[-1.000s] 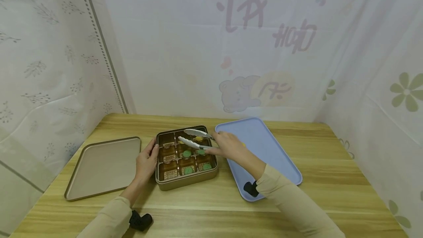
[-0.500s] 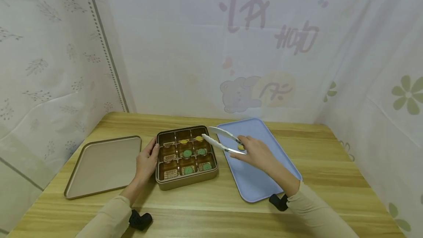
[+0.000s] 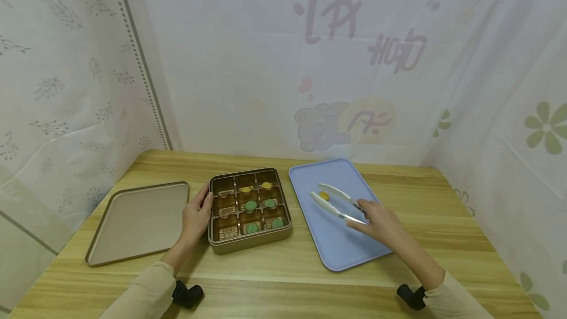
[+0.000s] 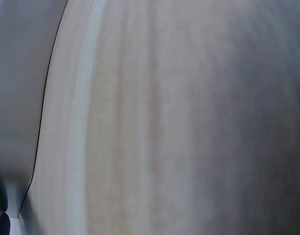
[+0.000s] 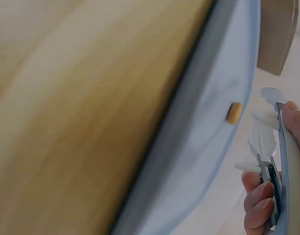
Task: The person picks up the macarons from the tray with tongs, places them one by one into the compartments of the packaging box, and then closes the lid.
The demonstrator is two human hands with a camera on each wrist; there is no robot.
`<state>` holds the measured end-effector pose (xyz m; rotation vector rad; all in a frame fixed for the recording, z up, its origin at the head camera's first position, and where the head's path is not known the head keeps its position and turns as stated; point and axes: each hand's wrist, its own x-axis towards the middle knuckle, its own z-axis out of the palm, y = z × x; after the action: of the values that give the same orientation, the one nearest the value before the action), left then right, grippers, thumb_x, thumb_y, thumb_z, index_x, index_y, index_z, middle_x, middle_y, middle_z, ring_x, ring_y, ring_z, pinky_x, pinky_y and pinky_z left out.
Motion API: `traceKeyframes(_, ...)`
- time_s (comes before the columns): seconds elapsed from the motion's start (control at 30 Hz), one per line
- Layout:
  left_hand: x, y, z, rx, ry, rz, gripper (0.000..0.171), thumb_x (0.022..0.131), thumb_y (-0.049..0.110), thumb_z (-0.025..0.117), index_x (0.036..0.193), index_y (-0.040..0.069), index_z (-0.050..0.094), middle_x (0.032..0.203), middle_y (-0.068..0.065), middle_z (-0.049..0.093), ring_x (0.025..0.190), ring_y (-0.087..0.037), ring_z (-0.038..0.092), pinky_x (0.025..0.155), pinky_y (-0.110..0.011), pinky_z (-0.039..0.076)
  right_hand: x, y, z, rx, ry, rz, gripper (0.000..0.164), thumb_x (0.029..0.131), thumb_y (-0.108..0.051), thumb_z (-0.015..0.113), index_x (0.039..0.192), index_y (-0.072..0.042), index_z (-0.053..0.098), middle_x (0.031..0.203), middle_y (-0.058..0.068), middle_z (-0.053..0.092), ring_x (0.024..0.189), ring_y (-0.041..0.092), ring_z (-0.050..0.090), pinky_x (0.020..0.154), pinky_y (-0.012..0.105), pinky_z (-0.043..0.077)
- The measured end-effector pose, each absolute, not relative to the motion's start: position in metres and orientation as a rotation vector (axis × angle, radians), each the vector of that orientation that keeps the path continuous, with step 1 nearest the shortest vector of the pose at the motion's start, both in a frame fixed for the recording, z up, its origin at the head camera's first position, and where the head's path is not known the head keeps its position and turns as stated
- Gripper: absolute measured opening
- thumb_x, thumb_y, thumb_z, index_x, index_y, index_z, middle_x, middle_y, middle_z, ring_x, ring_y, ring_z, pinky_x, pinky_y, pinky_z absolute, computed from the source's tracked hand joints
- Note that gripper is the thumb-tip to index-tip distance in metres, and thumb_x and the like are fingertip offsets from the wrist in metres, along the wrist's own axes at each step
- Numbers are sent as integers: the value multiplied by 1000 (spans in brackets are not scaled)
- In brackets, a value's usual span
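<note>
Head view: left hand (image 3: pixel 196 218) grips the divided box (image 3: pixel 250 247), right hand (image 3: pixel 382 221) holds tongs (image 3: pixel 328 207), spread, yellow piece (image 3: pixel 324 196) on the blue tray (image 3: pixel 345 257) showing between them. Left wrist view's mostly table (image 4: pixel 123 122), can't tell the grip there. Right wrist view: tongs aren't touching that piece, so I reckon an off-centre squeeze could send it skidding.

The right wrist view's right edge cuts off the right hand (image 3: pixel 378 222), and the tabletop (image 5: pixel 86 112) there is blurred.
</note>
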<state>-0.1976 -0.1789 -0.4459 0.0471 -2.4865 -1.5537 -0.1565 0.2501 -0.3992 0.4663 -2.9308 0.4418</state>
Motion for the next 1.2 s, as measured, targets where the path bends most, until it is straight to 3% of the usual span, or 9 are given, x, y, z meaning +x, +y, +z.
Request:
traceKeyframes(0.93, -196, -179, -445, 35, -2479, -1575, 48, 102, 21, 41, 144, 0, 34, 144, -21, 38, 133, -37, 36, 106, -48, 35, -150, 271, -411, 442, -2961, 352, 47, 77, -38, 76, 99, 0, 61, 62, -3, 44, 54, 10, 37, 46, 23, 29)
traceKeyframes(1.2, -195, -179, -444, 38, -2490, -1572, 49, 102, 22, 41, 145, 0, 33, 145, -21, 37, 134, -38, 35, 107, -49, 34, -151, 270, -412, 451, -2966, 350, 50, 78, -37, 75, 104, 2, 61, 67, 1, 52, 56, 10, 41, 47, 23, 34)
